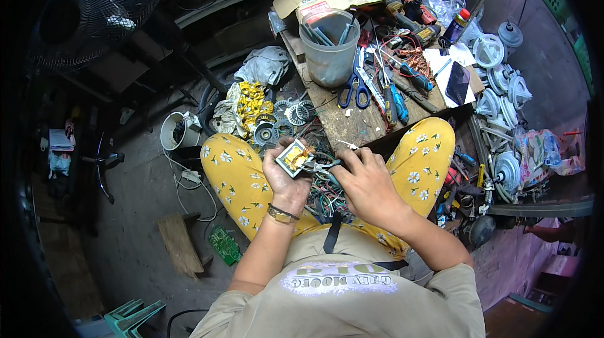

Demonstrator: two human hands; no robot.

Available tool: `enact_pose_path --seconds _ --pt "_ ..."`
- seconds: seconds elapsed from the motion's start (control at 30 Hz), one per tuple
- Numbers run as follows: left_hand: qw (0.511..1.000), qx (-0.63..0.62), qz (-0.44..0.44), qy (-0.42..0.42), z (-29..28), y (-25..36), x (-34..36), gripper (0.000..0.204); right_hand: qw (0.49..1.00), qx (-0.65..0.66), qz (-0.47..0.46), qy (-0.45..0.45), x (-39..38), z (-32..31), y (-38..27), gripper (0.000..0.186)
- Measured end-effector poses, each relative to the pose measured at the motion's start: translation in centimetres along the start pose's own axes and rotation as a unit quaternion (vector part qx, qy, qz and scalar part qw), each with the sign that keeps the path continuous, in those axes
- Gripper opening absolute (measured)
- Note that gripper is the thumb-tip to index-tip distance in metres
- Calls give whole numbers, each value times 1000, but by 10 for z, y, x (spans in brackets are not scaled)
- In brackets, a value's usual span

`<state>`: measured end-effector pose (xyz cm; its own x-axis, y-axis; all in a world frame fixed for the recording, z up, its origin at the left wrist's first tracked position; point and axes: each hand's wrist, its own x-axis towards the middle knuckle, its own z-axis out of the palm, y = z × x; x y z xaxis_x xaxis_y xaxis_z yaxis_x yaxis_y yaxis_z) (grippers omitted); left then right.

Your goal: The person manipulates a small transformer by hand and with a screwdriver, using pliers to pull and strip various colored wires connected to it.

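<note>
My left hand (288,188) is closed around a small transformer (292,158) with a grey square core, yellow tape and copper wire showing at its upper right side. In my right hand (370,188) is a pair of pliers (319,166), its handles mostly covered by my fingers. The jaws point left and reach the transformer's right edge; whether they grip a wire I cannot make out. Both hands are over my lap, above a tangle of coloured wire scraps (326,194) between my knees.
Ahead stands a wooden bench (343,125) with a plastic bucket (329,55), blue-handled scissors (354,91), screwdrivers (398,102), a drill (412,26) and a phone (457,83). Metal motor parts (296,113) lie left of it. A white pail (178,131) and a green circuit board (224,245) are on the floor.
</note>
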<state>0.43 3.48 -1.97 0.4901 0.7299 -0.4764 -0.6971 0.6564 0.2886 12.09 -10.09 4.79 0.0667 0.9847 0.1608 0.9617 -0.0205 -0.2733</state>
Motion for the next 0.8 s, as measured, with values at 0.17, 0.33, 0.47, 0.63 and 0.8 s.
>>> enact_pose_path --seconds 0.17,0.33,0.47,0.63,0.8 --pt "998 -9 -61 -20 1 3 -5 22 996 77 19 33 -8 3 5 35" --pt "994 -21 -108 -23 0 2 -8 21 985 147 67 60 -13 10 25 36" --pt "992 15 -121 21 -13 -4 8 27 934 313 153 76 -14 49 70 33" --pt "986 71 -122 90 -32 -20 23 42 971 76 225 9 8 89 88 28" --pt "988 120 -72 69 -32 -37 37 43 967 -103 224 71 48 110 111 30"
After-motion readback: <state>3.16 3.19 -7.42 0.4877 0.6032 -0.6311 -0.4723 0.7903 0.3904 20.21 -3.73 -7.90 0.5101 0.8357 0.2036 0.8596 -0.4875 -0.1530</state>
